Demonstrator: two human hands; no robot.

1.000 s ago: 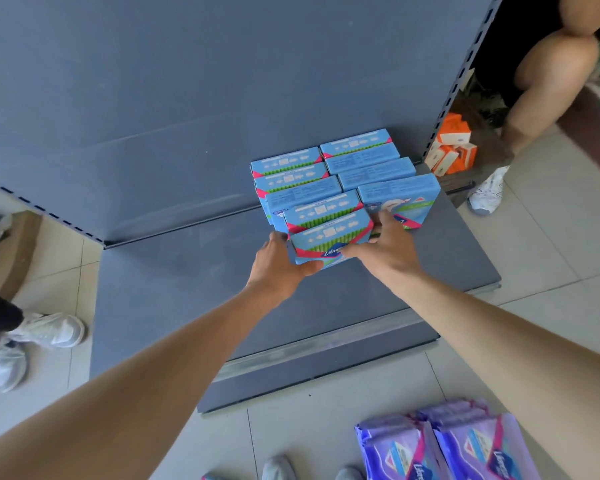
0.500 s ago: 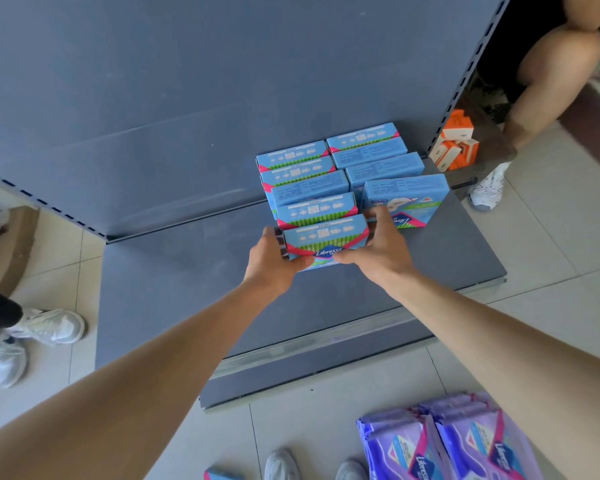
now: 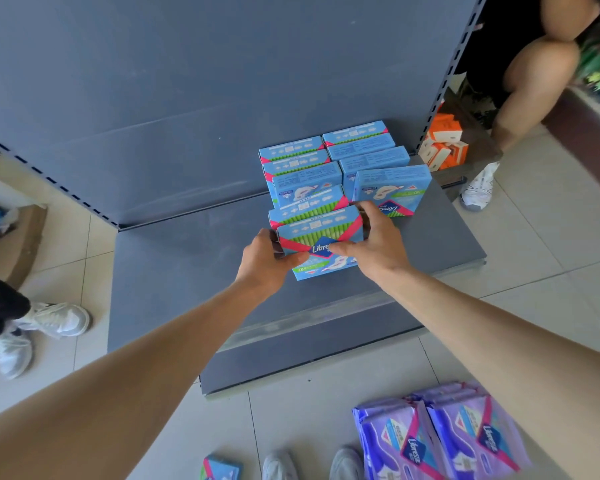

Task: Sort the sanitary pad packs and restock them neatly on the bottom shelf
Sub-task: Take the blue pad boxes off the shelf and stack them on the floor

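Both hands grip one light-blue cardboard pad pack with a pink-and-green band (image 3: 321, 239) at the front of the left row on the grey metal bottom shelf (image 3: 187, 258): the left hand (image 3: 269, 259) has its fingers closed around the pack's left end with the thumb across the front, and the right hand (image 3: 374, 242) clasps the right end the same way. The pack sits tilted, top leaning back against the blue pack just behind it, base apparently on the shelf. Behind stand two rows of similar blue packs (image 3: 329, 161), some leaning rather than upright, and the front pack of the right row (image 3: 392, 188) is tipped at an angle beside the right hand. A push that is too hard or off-centre could, I judge, topple the leaning row backwards or knock that tipped neighbour over; letting go before the pack stands square might let it slide forward. Purple soft-wrapped pad packs (image 3: 444, 434) wait on the tiled floor (image 3: 534, 244) near the person's feet, unsorted as yet.
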